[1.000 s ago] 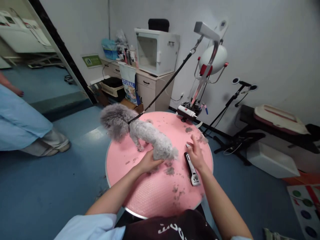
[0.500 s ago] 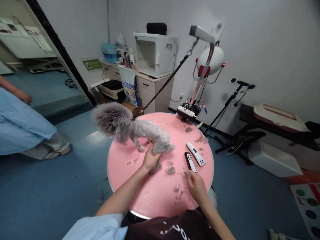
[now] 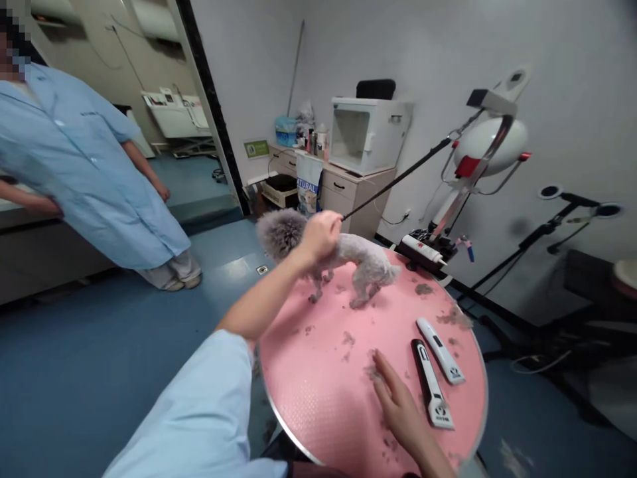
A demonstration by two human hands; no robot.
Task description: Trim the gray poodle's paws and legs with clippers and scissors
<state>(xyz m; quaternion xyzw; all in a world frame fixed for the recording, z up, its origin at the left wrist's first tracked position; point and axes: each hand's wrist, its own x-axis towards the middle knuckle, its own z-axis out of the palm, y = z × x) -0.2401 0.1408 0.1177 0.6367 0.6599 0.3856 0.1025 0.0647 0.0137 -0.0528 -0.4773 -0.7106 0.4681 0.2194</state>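
Observation:
A grey dog [image 3: 365, 255] stands on the round pink grooming table [image 3: 318, 392], its body clipped short and its head fluffy. My left hand [image 3: 322, 234] is closed around the lower end of the black leash [image 3: 393, 182], just above the dog's neck and shoulders. It hides part of the dog. My right hand [image 3: 398, 401] lies low over the tabletop with fingers stretched out, touching a small tuft of cut hair [image 3: 371, 372]. Right of it lie a black-and-white hair clipper [image 3: 430, 385] and a white hair clipper [image 3: 440, 350], side by side and not held.
A metal grooming arm [image 3: 490, 153] rises behind the table and bears the leash. A white bottle [image 3: 423, 249] rests in a holder at the table's back edge. More cut hair [image 3: 455, 317] lies at the right rim. A person in a light blue smock [image 3: 99, 159] stands at left.
My left hand has left the dog's hindquarters and moved forward to the leash by its neck. My right hand has come away from the black-and-white clipper. The view has swung left.

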